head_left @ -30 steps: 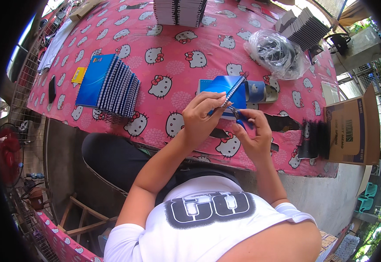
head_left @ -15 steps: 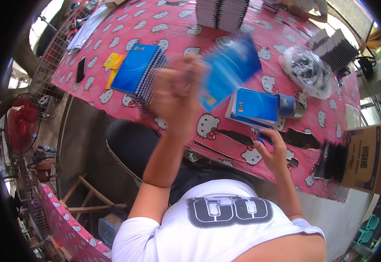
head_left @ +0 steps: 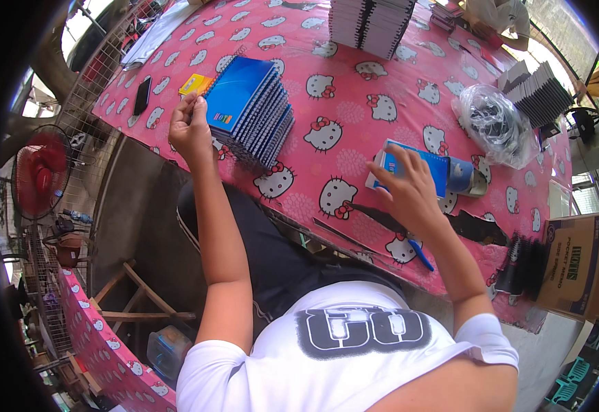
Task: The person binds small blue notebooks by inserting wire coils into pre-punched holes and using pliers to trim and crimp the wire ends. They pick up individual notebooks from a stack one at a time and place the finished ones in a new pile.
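left hand [head_left: 191,127] rests at the near edge of the blue notebook stack [head_left: 250,110], its grip curled narrow on the stack's corner; right hand [head_left: 409,189] lies with fingers spread wide on a single blue notebook [head_left: 416,168] on the pink tabletop [head_left: 354,103]

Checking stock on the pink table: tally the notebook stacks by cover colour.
Blue-covered stacks: 2, the leaning stack at the left hand and the small pile under the right hand.
Pale or dark-edged stacks: 2, one far, one right.
Total: 4
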{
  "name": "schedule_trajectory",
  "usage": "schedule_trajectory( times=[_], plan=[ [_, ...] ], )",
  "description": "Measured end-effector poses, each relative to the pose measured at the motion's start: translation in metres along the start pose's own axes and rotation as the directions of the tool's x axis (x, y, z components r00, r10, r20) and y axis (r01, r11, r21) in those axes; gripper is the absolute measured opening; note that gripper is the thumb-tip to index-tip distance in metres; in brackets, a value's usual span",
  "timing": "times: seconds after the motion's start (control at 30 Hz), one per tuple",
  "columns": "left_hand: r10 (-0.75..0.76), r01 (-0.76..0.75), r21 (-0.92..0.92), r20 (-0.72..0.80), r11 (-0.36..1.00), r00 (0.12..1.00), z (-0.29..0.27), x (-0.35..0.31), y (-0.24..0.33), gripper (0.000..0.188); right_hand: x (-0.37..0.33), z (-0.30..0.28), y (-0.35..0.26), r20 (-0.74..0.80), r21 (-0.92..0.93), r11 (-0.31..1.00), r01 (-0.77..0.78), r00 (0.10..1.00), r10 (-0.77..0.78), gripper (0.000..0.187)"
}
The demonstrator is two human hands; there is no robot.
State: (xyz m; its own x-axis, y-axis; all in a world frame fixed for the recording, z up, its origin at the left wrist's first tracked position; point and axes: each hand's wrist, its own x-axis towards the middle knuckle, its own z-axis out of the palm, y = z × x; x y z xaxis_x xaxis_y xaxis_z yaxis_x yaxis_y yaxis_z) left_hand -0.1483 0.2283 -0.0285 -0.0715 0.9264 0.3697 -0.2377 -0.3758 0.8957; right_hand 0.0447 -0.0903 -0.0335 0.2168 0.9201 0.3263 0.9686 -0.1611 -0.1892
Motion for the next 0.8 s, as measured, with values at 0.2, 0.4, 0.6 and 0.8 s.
schedule_trajectory(
  times=[0.2,0.4,0.6,0.8],
  plan=[
    [0.13,-0.132,0.178,0.023,0.975,0.991,-0.007,-0.004,0.009,0.019,0.02,0.007,0.029,0.242,0.106,0.994,0.023,0.969,-0.048,0.022],
    [0.268,-0.22,-0.295,0.135,0.93,0.954,0.028,-0.067,0.086,0.029,0.028,-0.002,0.023,0.312,0.092,0.993,0.07,0.945,-0.095,0.018],
    [0.061,0.198,-0.306,0.668,0.931,0.742,0.06,-0.124,0.087,0.027,0.037,-0.01,0.042,0.33,0.271,0.959,0.088,0.927,-0.178,0.019],
    [-0.601,0.845,0.256,0.794,0.469,0.093,0.097,-0.152,0.054,0.049,0.024,-0.035,0.037,0.008,0.44,0.853,-0.281,0.951,0.309,0.028]
  ],
)
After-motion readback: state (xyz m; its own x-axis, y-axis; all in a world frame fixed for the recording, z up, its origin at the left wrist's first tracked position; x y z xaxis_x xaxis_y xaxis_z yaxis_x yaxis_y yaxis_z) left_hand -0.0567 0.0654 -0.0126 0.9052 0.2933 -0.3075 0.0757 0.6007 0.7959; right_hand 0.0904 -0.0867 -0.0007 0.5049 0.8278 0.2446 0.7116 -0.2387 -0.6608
